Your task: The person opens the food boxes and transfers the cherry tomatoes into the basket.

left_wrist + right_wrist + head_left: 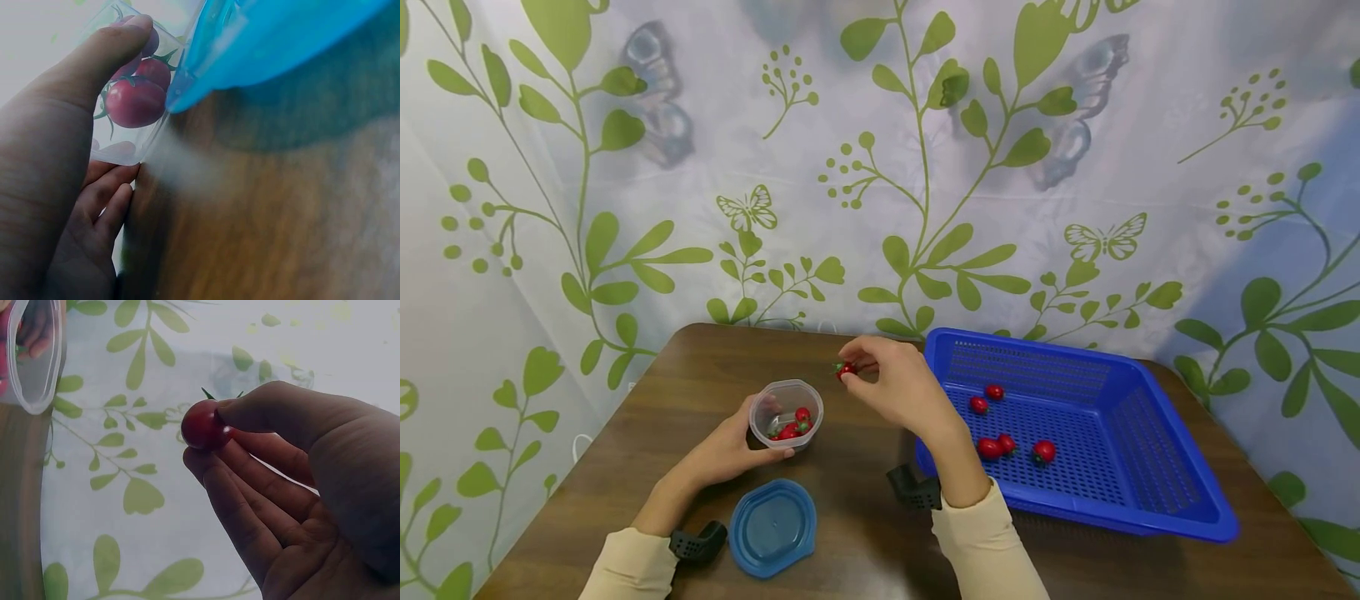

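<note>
Counted: one blue basket (1075, 508); five tomatoes (1043, 452) inside; one tomato (204, 426) in right hand (891, 379); one clear container (792, 391), contents partly hidden, uncounted; one blue lid (772, 527).

The left hand (730, 450) holds a container (786, 393) of tomatoes (788, 431), the right hand (901, 382) a tomato (844, 372) in its fingers (867, 347).

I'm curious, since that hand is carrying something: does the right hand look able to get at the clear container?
Probably yes: the right hand pinches a small tomato near the clear container, whose top is open, and nothing seems to stand between them.
</note>
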A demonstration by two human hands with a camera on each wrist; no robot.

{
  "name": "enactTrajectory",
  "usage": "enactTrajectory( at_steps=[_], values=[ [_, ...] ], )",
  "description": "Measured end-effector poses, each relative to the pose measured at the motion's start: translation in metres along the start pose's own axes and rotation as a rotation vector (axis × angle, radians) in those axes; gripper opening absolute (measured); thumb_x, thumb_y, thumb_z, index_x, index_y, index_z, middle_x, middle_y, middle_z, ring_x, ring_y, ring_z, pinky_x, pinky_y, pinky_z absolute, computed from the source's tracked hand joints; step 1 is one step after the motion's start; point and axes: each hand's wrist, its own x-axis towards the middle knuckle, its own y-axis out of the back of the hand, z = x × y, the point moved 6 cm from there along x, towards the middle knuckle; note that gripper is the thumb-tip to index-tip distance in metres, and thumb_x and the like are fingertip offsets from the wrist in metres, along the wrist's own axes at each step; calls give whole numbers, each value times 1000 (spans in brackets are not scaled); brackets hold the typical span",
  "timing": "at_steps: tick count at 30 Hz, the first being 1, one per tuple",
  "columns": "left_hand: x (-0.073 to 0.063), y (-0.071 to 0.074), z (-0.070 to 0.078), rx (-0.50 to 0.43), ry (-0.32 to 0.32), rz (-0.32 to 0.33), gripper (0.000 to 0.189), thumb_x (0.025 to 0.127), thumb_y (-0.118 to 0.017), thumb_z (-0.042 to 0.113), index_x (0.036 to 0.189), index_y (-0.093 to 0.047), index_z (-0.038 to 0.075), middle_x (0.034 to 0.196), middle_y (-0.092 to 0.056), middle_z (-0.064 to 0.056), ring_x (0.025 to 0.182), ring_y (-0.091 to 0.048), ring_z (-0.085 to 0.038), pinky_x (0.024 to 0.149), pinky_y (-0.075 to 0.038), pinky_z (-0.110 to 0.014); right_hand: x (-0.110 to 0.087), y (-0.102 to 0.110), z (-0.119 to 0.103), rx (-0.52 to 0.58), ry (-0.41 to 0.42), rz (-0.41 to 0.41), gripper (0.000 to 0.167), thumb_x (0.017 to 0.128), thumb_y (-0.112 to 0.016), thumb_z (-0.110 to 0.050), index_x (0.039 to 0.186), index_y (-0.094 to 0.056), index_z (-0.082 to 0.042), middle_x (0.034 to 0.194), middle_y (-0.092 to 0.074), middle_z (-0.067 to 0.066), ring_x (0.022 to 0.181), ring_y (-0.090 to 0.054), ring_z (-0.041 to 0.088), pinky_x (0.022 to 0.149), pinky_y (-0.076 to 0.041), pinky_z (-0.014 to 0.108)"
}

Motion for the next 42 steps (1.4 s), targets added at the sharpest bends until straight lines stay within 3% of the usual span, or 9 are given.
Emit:
enactTrajectory(
  at_steps=[9, 17, 37, 42],
  values=[
    [0, 0, 1, 18, -10, 0, 80, 85, -85, 43, 142, -41, 10, 137, -61, -8, 126, -59, -30, 107, -44, -58, -4, 19, 15, 38, -37, 36, 21, 93, -77, -13, 113, -73, -12, 104, -76, -3, 98, -73, 13, 91, -59, 36],
    [0, 0, 2, 29, -13, 5, 78, 85, -85, 44, 141, -42, 10, 137, -61, -8, 125, -60, -29, 106, -45, -57, -9, 34, 35, 28, -118, 32, 22, 94, -76, -16, 116, -72, -13, 106, -76, -1, 101, -73, 17, 92, -58, 40],
    [-1, 3, 4, 38, -31, 15, 77, 85, -85, 42, 140, -43, 9, 136, -61, -10, 125, -60, -32, 105, -45, -59, -26, 69, 60, -33, -136, 83, 17, 95, -75, -16, 111, -74, -11, 103, -78, 3, 98, -76, 20, 89, -59, 45],
    [0, 1, 2, 41, -9, 5, 79, 84, -85, 45, 140, -42, 11, 137, -61, -7, 126, -59, -30, 107, -45, -58, -32, 78, 69, -52, -160, 93, 17, 95, -75, -15, 111, -73, -9, 106, -77, 6, 100, -75, 24, 89, -59, 46]
  ],
)
